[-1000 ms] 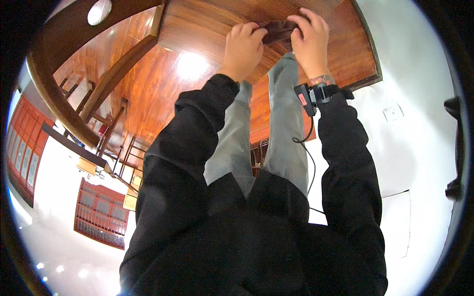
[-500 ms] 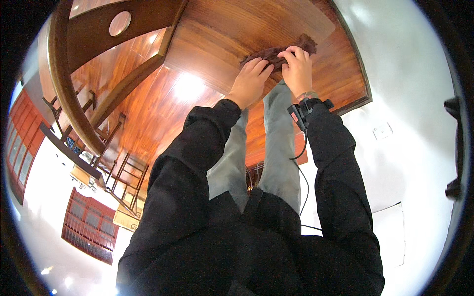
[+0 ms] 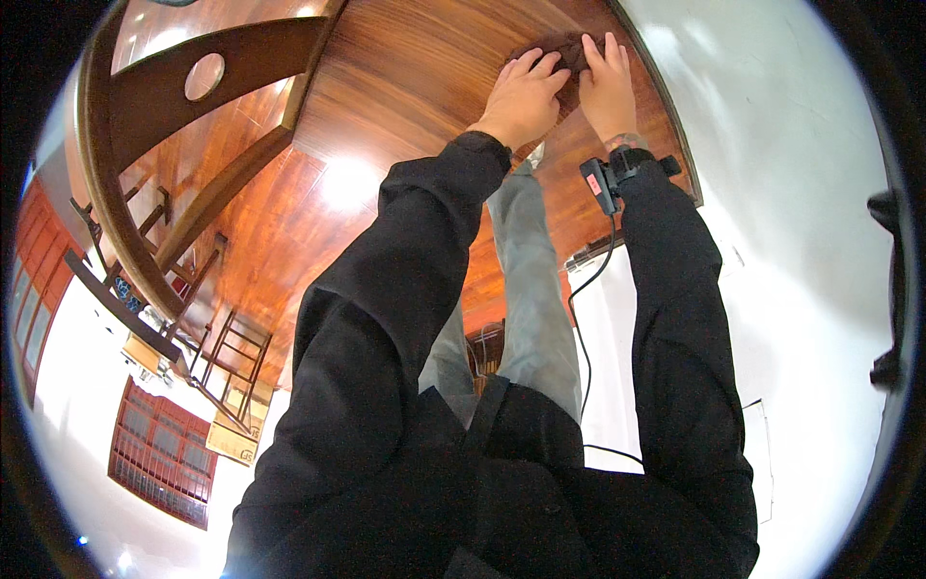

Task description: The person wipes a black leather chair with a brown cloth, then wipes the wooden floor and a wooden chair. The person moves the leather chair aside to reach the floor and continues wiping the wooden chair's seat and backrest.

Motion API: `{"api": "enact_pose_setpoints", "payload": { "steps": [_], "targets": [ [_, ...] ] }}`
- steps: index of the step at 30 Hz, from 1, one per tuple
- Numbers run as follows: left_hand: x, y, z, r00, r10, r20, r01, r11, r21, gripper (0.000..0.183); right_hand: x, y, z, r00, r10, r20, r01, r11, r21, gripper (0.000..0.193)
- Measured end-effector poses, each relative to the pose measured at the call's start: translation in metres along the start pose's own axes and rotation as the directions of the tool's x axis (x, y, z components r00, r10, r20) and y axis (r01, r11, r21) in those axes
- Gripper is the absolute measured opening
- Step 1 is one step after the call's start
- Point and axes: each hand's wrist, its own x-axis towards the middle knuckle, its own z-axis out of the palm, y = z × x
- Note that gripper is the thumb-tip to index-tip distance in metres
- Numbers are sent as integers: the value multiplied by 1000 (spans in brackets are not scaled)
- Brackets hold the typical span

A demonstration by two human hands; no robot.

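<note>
A dark brown cloth [image 3: 562, 45] lies crumpled on a glossy brown wooden surface [image 3: 424, 77], near its far right edge. My left hand [image 3: 526, 98] rests on the cloth's left part, fingers apart and slightly bent over it. On the right part, my right hand [image 3: 608, 96] presses with fingers stretched out; its thumb side faces the left hand. Both palms face down, and part of the cloth is hidden beneath them. A black strapped device [image 3: 617, 176] with a cable sits on my right wrist.
A curved dark wooden rail [image 3: 101, 174] with a round-holed panel [image 3: 204, 77] bounds the left side. White wall [image 3: 772, 193] rises at right. My grey trouser legs [image 3: 526, 280] stand below the hands. A black cable [image 3: 571, 299] hangs from the wrist device. A dark ladder-like frame [image 3: 236, 362] is lower left.
Both hands and the cloth have moved farther forward along the wood, toward its far right edge. My right fingers have straightened from a bent grip. My view has shifted slightly.
</note>
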Motion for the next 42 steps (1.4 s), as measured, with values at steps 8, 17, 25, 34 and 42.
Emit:
{"api": "enact_pose_setpoints", "payload": {
  "steps": [8, 17, 25, 34, 42],
  "targets": [
    [-92, -8, -26, 992, -76, 105, 78, 997, -16, 42, -74, -69, 14, 983, -102, 153, 114, 991, -73, 57],
    [-249, -22, -34, 966, -59, 252, 25, 990, 138, 46, -174, -136, 39, 886, -190, 423, 181, 982, 62, 44],
    [-318, -42, -36, 943, -85, 322, 35, 987, 157, 44, -205, -174, 65, 846, -250, 471, 169, 964, 207, 31],
    [-290, -87, -73, 948, -318, 11, 315, 943, 106, 52, -122, -243, 112, 883, -255, 394, 223, 967, 124, 37],
    [-226, -147, -113, 935, -340, -101, 352, 922, 161, 42, -59, -258, 120, 932, -161, 326, 102, 977, 189, 45]
  ]
}}
